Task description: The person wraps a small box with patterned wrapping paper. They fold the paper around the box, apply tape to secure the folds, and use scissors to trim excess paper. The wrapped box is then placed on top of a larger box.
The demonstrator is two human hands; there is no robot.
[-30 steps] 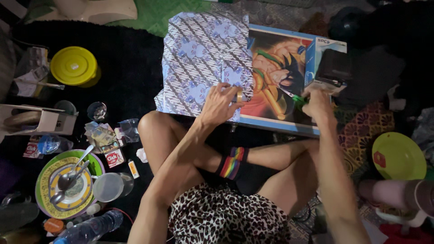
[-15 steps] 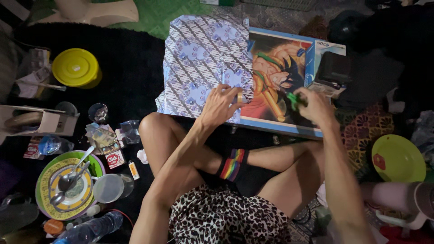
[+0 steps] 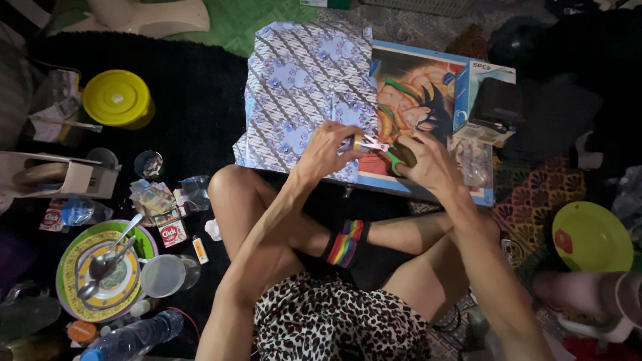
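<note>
**Scissors brought across to the wrapping paper**

The person sits cross-legged on the floor with a low desk [image 3: 438,190] in front of their knees. The desk's top is a bright cartoon picture with a blue border. Over its left half lies a sheet of wrapping paper [image 3: 304,80], purple and white with diagonal stripes and flower shapes, and the sheet hangs over the desk's left edge.

The left hand [image 3: 328,150] rests on the paper near the front edge of the desk, fingers curled and pinching a small roll of tape [image 3: 358,142] at the paper's right border. The right hand [image 3: 428,164] is closed around the green handles of a pair of scissors [image 3: 382,148], whose blades point left and end right at the tape roll.

A second ago the right hand was far over by the desk's right edge, beside the blue box [image 3: 485,100] that stands at the back right corner, with the scissors under it. Half a second ago it was halfway across. Now it is close to the left hand, near the middle of the front edge. The left hand has hardly shifted.

On the floor to the left sit a yellow lid [image 3: 119,98], a patterned plate [image 3: 100,271] with spoons, and a plastic bottle [image 3: 134,337]. A green plate [image 3: 592,237] lies to the right.
</note>
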